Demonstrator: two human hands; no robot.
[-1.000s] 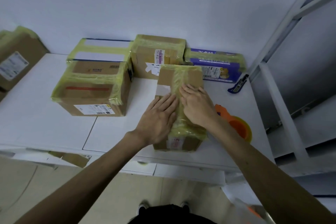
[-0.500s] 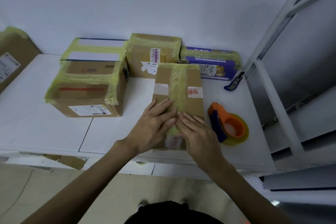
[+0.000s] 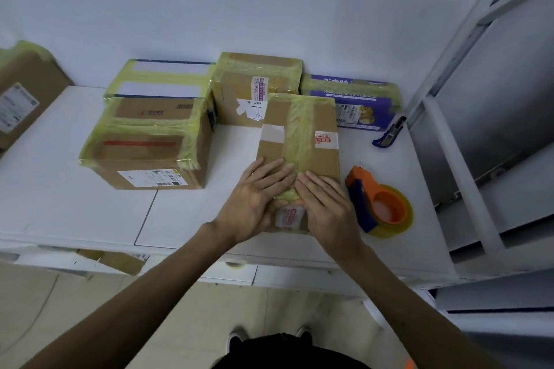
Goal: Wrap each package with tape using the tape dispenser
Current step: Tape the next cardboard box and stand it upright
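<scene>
A flat brown cardboard package lies lengthwise on the white table, with a strip of yellowish tape running down its middle. My left hand and my right hand lie side by side, flat, with straight fingers pressing on the package's near end and the tape there. The orange and blue tape dispenser with a yellow tape roll sits on the table just right of my right hand, untouched.
Taped boxes stand behind: a large brown one at left, a white-topped one, a brown one and a purple one. A blue utility knife lies at right near a white metal rack. Another box stands far left.
Both hands slid down the taped strip from the package's middle to its near end, uncovering the red-and-white sticker and the tape dispenser.
</scene>
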